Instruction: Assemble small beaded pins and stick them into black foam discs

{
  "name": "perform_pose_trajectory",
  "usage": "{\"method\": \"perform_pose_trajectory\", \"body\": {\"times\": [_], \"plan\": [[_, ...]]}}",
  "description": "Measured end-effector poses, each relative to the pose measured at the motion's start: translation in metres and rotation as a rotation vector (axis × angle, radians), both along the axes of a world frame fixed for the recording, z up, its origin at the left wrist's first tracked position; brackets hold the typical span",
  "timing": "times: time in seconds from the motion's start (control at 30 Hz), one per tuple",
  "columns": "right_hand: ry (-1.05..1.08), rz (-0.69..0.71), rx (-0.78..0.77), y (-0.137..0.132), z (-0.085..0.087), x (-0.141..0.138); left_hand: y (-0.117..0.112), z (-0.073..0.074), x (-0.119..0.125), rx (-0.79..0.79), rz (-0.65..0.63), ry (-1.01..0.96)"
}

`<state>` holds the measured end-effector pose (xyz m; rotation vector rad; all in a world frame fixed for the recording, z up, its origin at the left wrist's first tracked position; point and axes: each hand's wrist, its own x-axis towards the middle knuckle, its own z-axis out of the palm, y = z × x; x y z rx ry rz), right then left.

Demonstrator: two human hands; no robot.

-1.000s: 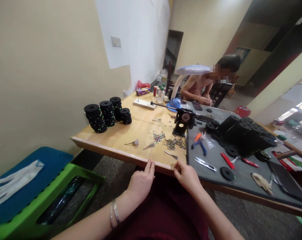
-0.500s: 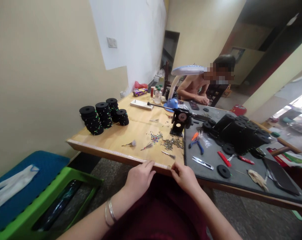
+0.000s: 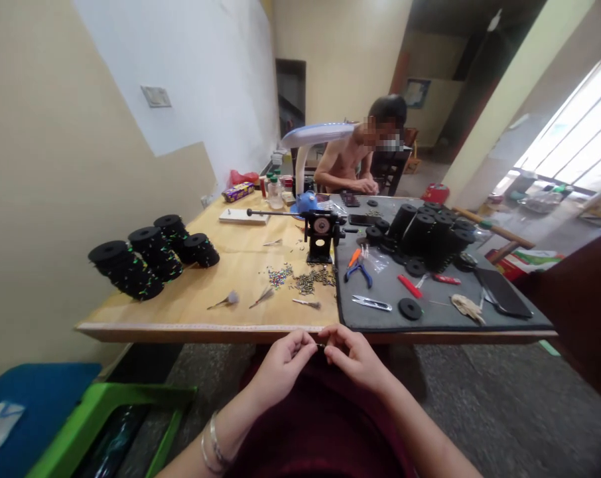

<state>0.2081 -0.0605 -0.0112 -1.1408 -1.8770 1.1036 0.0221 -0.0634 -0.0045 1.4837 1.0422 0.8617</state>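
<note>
My left hand [image 3: 291,353] and my right hand [image 3: 349,352] are close together at the table's front edge, fingertips almost meeting. Both are closed in a pinch. A tiny dark piece [image 3: 321,345] shows between them, too small to name; the fingers hide most of it. Beyond them on the wood lie small bundles with pale, fanned ends, one of them a bristly bundle [image 3: 308,303]. Behind these are a heap of brass-coloured small parts [image 3: 308,280] and a heap of multicoloured small bits [image 3: 279,275].
A black winding device [image 3: 320,234] with a long rod stands mid-table. Stacked black spools [image 3: 110,265] are at left, more black spools [image 3: 420,226] at right. Pliers [image 3: 360,271], thread snips [image 3: 371,303] and a red-handled tool [image 3: 410,286] lie on the grey mat [image 3: 347,315]. A person sits across the table.
The view has turned to the right. My hands have come closer together from apart along the table edge, and the tiny piece now shows between their fingertips.
</note>
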Motion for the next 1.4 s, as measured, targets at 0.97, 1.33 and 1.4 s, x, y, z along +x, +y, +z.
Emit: {"method": "perform_pose_trajectory", "body": {"times": [0.97, 1.33, 1.4], "plan": [[-0.014, -0.113, 0.155, -0.011, -0.017, 0.033, -0.011, 0.005, 0.003, -0.476, -0.062, -0.510], [-0.036, -0.076, 0.245, -0.012, -0.016, 0.048, -0.016, 0.013, 0.009, -0.509, -0.129, -0.549], [-0.023, -0.056, 0.270, -0.012, -0.008, 0.043, -0.016, 0.014, 0.009, -0.511, -0.136, -0.546]]}}
